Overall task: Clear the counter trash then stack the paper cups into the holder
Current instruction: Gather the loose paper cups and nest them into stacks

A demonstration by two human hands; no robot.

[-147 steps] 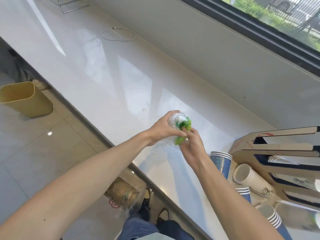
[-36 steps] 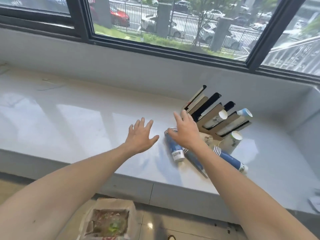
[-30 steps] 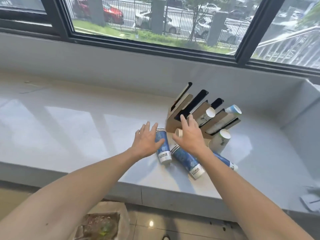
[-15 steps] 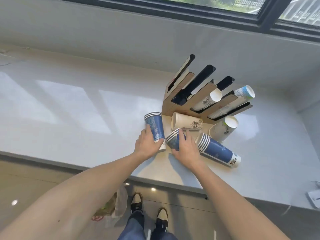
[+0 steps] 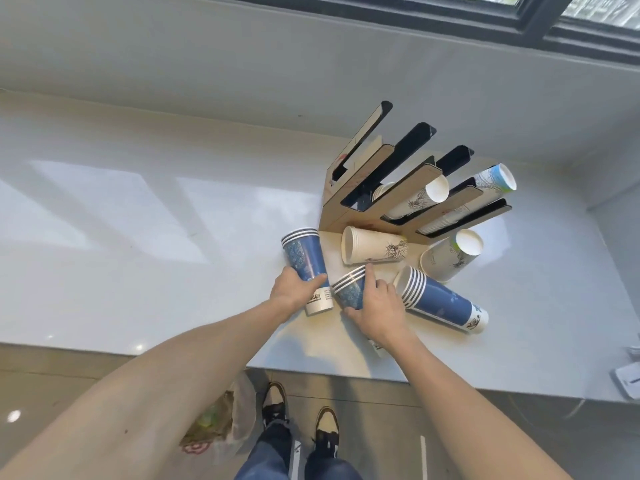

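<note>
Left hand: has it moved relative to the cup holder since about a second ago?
Yes. The left hand came down toward the cup holder and now grips the blue cup stack lying left of it, instead of hovering open above the counter.

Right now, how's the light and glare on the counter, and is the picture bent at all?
Head view: sunlight leaves bright window patches on the glossy counter, left of the cup holder; the cups stay readable, no blown glare. Wide-angle lens bows the window frame and stretches both forearms.
</note>
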